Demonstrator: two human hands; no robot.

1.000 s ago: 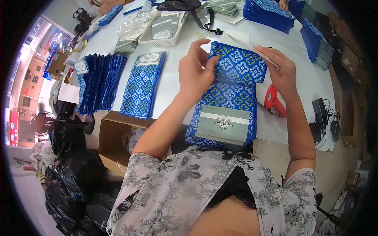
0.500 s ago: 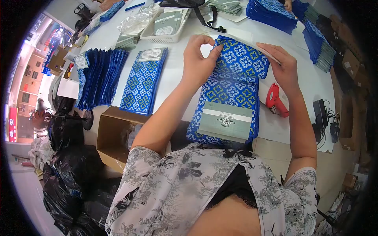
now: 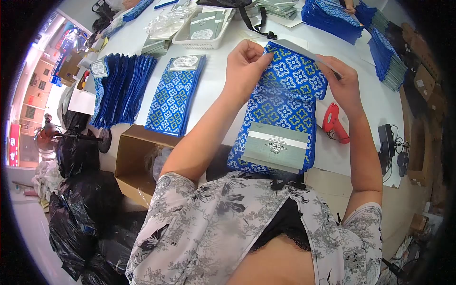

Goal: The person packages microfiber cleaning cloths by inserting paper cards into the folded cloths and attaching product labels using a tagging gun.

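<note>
My left hand [image 3: 247, 66] pinches the top left corner of a blue patterned cloth [image 3: 289, 71]. At the cloth's top right, my right hand [image 3: 339, 78] holds a folded card [image 3: 304, 49], whose strip runs along the cloth's upper edge. Under the lifted cloth lies a stack of the same blue cloths [image 3: 280, 114], nearest my body. A grey-green card with a white band [image 3: 276, 146] rests on the lower part of that stack. To the left are a labelled pile of folded cloths [image 3: 175, 95] and a thick row of cloths standing on edge [image 3: 124, 88].
A red tool [image 3: 335, 123] lies right of the stack, with a black adapter [image 3: 387, 140] beyond. A white basket of cards [image 3: 202, 42] and a black strap [image 3: 254, 26] are farther back. A co-worker's hand [image 3: 350, 7] shows at the top. An open cardboard box [image 3: 130, 166] stands below the table edge.
The view has shifted slightly. My left fingers have closed more tightly at the cloth's corner, and the card in my right hand has tipped down toward the cloth's top edge.
</note>
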